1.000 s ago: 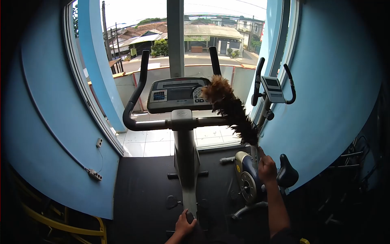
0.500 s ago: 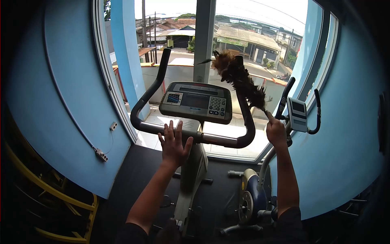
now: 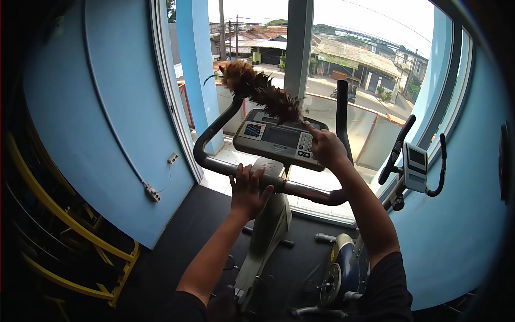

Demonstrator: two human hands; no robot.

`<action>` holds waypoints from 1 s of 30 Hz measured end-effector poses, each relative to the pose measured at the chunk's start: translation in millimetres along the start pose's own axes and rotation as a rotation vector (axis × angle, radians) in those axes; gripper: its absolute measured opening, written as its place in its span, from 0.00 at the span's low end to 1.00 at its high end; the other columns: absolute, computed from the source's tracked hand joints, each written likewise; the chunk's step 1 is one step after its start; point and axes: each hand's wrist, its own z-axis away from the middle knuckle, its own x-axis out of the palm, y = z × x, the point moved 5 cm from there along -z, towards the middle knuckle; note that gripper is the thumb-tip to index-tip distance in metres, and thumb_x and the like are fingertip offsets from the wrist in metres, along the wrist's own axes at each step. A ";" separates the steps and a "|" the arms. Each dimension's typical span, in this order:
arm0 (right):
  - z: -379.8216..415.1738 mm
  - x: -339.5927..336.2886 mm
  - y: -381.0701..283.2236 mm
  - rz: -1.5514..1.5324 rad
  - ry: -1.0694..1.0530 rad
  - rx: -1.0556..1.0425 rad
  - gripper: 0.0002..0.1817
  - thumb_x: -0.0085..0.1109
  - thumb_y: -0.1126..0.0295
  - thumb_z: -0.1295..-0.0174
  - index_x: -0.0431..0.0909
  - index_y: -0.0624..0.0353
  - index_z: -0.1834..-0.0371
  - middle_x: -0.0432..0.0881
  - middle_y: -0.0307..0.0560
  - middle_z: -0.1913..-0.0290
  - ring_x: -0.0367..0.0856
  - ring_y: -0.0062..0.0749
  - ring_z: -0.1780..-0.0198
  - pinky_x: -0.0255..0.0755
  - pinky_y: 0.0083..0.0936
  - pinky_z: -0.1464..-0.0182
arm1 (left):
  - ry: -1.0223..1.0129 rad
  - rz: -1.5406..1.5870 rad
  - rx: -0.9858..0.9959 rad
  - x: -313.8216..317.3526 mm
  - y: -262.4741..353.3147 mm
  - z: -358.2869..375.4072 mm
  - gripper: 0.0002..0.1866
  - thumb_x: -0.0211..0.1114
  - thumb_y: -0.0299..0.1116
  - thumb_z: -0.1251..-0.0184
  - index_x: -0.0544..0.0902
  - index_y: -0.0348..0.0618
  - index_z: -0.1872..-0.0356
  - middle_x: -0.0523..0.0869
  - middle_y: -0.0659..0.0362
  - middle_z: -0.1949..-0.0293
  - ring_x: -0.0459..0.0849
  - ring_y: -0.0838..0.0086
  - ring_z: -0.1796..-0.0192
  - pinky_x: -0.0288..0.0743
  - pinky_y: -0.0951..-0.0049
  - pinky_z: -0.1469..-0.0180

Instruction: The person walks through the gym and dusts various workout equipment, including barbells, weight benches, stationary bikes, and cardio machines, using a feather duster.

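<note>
The left hand (image 3: 248, 194) lies on the handlebar (image 3: 217, 164), fingers apart. The right hand (image 3: 327, 147) has its fingers clamped on the near end of the duster (image 3: 268, 96), which slants above the console (image 3: 281, 138) to the left grip (image 3: 228, 115), contact there unclear; beyond stands a window post (image 3: 298, 53).

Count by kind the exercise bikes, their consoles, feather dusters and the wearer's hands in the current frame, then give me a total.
Exercise bikes: 2
Consoles: 2
Feather duster: 1
Left hand and right hand: 2
Total: 7
</note>
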 end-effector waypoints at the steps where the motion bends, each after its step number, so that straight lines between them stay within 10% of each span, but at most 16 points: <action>1: 2.5 -0.5 -0.3 -0.024 0.005 -0.075 0.29 0.48 0.70 0.35 0.66 0.36 0.29 0.80 0.53 0.62 0.84 0.46 0.58 0.79 0.41 0.58 | 0.009 -0.001 0.008 -0.4 -1.3 -2.0 0.31 0.53 0.57 0.31 0.61 0.56 0.31 0.59 0.48 0.33 0.50 0.46 0.26 0.41 0.37 0.30; 5: 44.2 14.2 28.2 -0.011 -0.157 -0.239 0.28 0.49 0.70 0.35 0.68 0.37 0.30 0.80 0.52 0.63 0.85 0.46 0.61 0.79 0.43 0.60 | 0.012 0.003 0.013 3.1 -1.9 -0.7 0.31 0.53 0.56 0.30 0.61 0.55 0.32 0.59 0.48 0.33 0.50 0.45 0.27 0.41 0.36 0.31; 7: 62.0 6.4 57.7 0.125 -0.094 0.063 0.26 0.49 0.70 0.35 0.70 0.37 0.32 0.80 0.51 0.63 0.84 0.47 0.63 0.79 0.44 0.62 | 0.027 -0.010 0.025 0.6 -0.4 -2.2 0.31 0.52 0.56 0.30 0.61 0.54 0.32 0.59 0.47 0.34 0.50 0.44 0.27 0.42 0.37 0.31; 30: 211.6 -94.7 52.6 0.382 -0.073 0.387 0.25 0.48 0.70 0.38 0.76 0.38 0.36 0.79 0.48 0.68 0.85 0.42 0.67 0.79 0.41 0.62 | 0.080 0.011 0.061 6.9 -5.1 -1.0 0.31 0.50 0.59 0.30 0.61 0.56 0.33 0.57 0.48 0.34 0.50 0.45 0.27 0.41 0.30 0.32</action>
